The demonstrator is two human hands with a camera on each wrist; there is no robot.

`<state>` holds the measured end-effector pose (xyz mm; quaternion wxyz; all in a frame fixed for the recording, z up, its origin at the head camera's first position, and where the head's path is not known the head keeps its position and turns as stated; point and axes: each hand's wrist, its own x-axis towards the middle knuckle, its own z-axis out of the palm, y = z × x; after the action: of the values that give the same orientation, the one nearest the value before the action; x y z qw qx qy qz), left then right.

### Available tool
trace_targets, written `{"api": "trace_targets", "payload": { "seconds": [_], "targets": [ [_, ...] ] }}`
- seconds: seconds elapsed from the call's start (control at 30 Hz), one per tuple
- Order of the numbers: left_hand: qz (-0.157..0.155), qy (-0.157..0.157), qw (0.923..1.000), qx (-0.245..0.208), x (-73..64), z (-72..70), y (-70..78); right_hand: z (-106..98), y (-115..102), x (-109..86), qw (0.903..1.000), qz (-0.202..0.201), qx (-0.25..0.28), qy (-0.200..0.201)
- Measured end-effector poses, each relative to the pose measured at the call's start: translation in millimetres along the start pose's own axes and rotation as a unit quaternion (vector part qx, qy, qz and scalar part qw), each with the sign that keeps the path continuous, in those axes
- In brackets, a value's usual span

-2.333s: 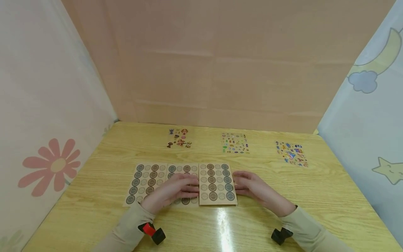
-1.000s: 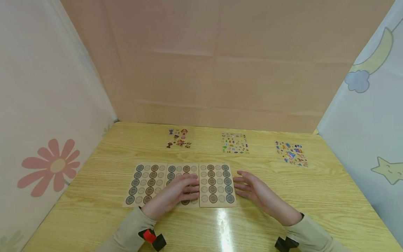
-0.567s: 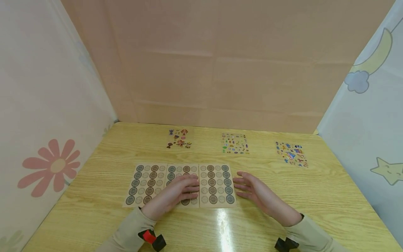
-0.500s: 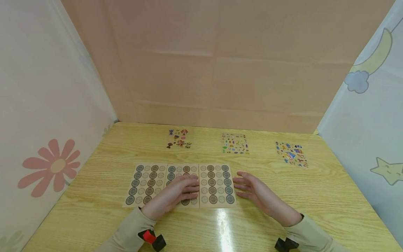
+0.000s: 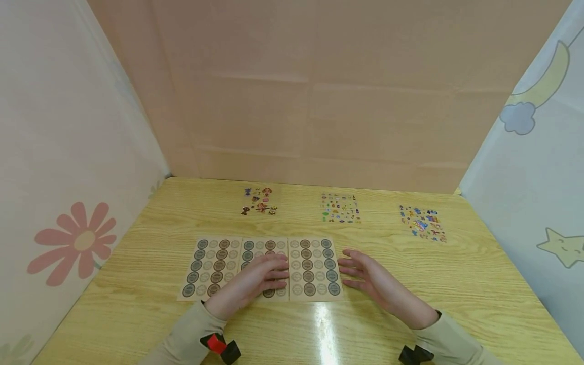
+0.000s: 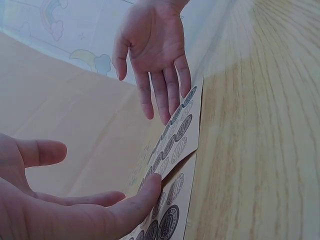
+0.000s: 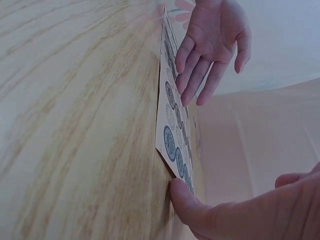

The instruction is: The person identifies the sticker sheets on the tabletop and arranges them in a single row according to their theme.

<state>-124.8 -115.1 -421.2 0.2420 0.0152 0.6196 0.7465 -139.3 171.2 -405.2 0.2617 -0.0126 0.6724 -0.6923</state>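
Note:
Three tan sheets of round stickers lie side by side on the wooden table: a left sheet, a middle sheet and a right sheet. Relaxed, extended fingers of my left hand touch the left edge of the right sheet, and the hand covers much of the middle one. At the right sheet's other edge, my right hand rests its fingertips, palm turned inward. In the left wrist view the right sheet's near edge stands slightly above the middle sheet. Neither hand grips anything.
Toward the back of the table lie three clear sheets with small colourful stickers: a left one, a centre one and a right one. A tan backdrop and printed side panels enclose the table.
The right sheet, its lower edge raised in the oldest frame, has settled flat beside the middle sheet. My right hand has shifted slightly right and its fingers have spread. Lately both hands stay still.

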Motion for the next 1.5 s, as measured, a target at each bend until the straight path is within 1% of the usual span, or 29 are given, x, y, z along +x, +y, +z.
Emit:
{"api": "trace_targets", "payload": {
  "seconds": [0.17,0.3,0.43,0.5,0.63,0.73,0.83,1.0,1.13,1.23,1.33,1.43,1.5],
  "targets": [
    [0.0,0.001,1.0,-0.005,-0.3,-0.2,-0.6,0.0,-0.5,-1.1,1.0,-0.002,-0.008,-0.001],
    [0.001,0.004,1.0,-0.007,-1.8,-0.5,0.5,0.4,-1.6,-1.5,0.9996,0.001,-0.026,0.008],
    [0.002,0.007,1.0,-0.005,-2.0,-4.0,5.8,0.7,-7.0,-1.8,0.9991,-0.002,-0.041,0.014],
    [0.001,0.01,1.0,0.003,-1.5,-7.5,10.3,0.1,-11.7,-1.2,0.9993,-0.009,-0.035,0.005],
    [0.001,0.017,0.9993,0.033,-2.6,-16.4,21.3,-1.0,-21.3,2.7,0.9994,-0.024,-0.014,-0.021],
    [0.008,0.021,0.9989,0.041,-4.7,-23.5,28.5,-0.2,-27.7,7.1,0.9987,-0.033,0.003,-0.038],
    [0.018,0.025,0.9991,0.03,-5.4,-30.9,34.8,2.5,-34.5,13.1,0.9974,-0.041,0.026,-0.053],
    [0.044,0.017,0.9988,-0.008,-2.2,-44.9,47.2,9.6,-48.8,25.7,0.9936,-0.048,0.064,-0.079],
    [0.061,0.021,0.9977,-0.02,1.8,-58.3,56.5,15.7,-61.4,40.7,0.9897,-0.047,0.093,-0.098],
    [0.068,0.021,0.9973,-0.019,5.6,-66.9,61.1,19.2,-69.2,53.4,0.9859,-0.039,0.114,-0.116],
    [0.068,0.02,0.9971,-0.027,11.2,-73.8,64.8,21.8,-74.9,66.3,0.9817,-0.021,0.136,-0.132],
    [0.069,0.016,0.9959,-0.056,17.8,-83.3,67.3,24.0,-79.4,79.3,0.9785,-0.004,0.155,-0.136],
    [0.071,0.017,0.9943,-0.078,22.4,-91.6,68.8,25.1,-81.4,88.0,0.9771,0.006,0.168,-0.13]
  ]
}}
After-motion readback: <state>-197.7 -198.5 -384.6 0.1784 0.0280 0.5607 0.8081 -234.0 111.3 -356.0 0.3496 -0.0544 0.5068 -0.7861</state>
